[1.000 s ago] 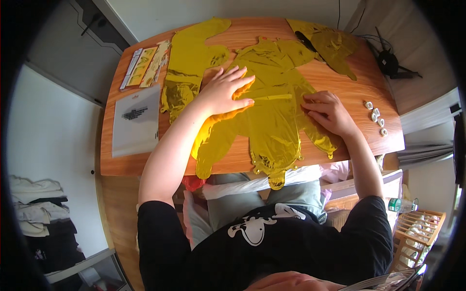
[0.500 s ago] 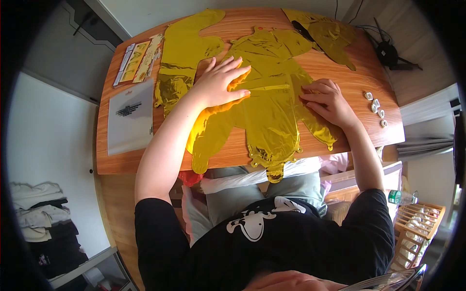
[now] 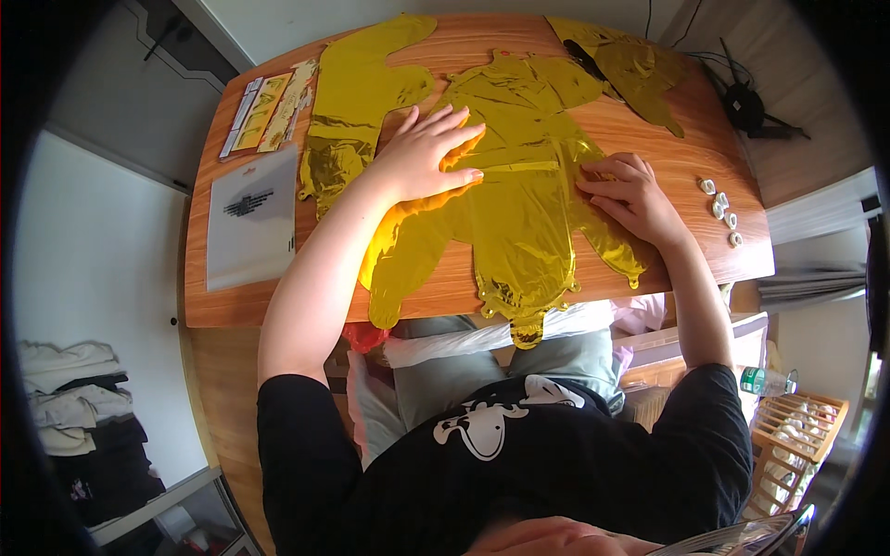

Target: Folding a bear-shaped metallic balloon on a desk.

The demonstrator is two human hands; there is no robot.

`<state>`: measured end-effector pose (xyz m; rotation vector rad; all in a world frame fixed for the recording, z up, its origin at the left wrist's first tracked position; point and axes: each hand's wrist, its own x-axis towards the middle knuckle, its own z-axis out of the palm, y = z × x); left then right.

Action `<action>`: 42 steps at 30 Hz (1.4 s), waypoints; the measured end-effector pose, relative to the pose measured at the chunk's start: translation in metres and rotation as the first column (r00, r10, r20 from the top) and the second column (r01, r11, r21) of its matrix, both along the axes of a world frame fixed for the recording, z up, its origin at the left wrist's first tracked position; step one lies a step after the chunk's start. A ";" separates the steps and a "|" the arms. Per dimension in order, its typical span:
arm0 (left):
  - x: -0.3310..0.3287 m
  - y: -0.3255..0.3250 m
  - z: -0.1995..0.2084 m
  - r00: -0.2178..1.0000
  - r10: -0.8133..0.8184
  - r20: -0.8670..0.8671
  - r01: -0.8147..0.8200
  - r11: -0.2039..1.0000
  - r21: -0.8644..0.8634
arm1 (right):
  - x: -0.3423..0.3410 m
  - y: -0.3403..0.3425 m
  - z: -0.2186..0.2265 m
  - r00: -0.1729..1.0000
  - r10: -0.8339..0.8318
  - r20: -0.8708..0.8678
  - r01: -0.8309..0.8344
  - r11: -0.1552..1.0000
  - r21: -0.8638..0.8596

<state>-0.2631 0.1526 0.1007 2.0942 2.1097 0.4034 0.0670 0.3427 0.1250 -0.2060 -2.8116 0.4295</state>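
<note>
A flat gold foil balloon (image 3: pixel 519 218) with several limb-like lobes lies across the table, its lowest tab hanging past the near edge. My left hand (image 3: pixel 431 153) rests on its left part with the fingers spread, palm down. At the right side of the balloon, my right hand (image 3: pixel 630 195) has its thumb and fingers bent together on the foil by the right lobe. The fingertips partly hide what they pinch. Left of it lies another gold foil piece (image 3: pixel 348 102), curved at the top. A third, darker gold foil piece (image 3: pixel 640 74) is at the far right.
The wooden table (image 3: pixel 324 301) also bears a clear plastic sleeve (image 3: pixel 250 222) and printed packets (image 3: pixel 269 107) at the left. Several small white rolls (image 3: pixel 718 206) line the right side. A black device with antennas (image 3: pixel 743 104) stands behind them. A wooden rack (image 3: pixel 797 445) is lower right.
The view has shifted slightly. Both hands keep nearly the same places on the balloon, and the foil lies almost as before.
</note>
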 end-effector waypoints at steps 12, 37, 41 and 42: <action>0.000 0.004 0.005 1.000 0.010 -0.002 -0.010 1.000 -0.021 | -0.002 0.007 0.002 1.000 0.008 -0.020 -0.008 1.000 -0.011; 0.001 0.003 0.003 1.000 -0.001 0.022 0.001 1.000 -0.001 | -0.138 0.152 0.034 0.811 -0.542 0.217 0.567 0.821 -0.067; 0.000 0.001 0.004 1.000 0.004 0.020 -0.004 1.000 -0.008 | -0.166 0.157 0.030 0.693 -0.595 0.407 0.655 0.756 -0.009; 0.001 0.001 0.003 1.000 0.009 0.022 -0.008 1.000 -0.011 | -0.167 0.156 0.028 0.695 -0.591 0.409 0.651 0.759 -0.010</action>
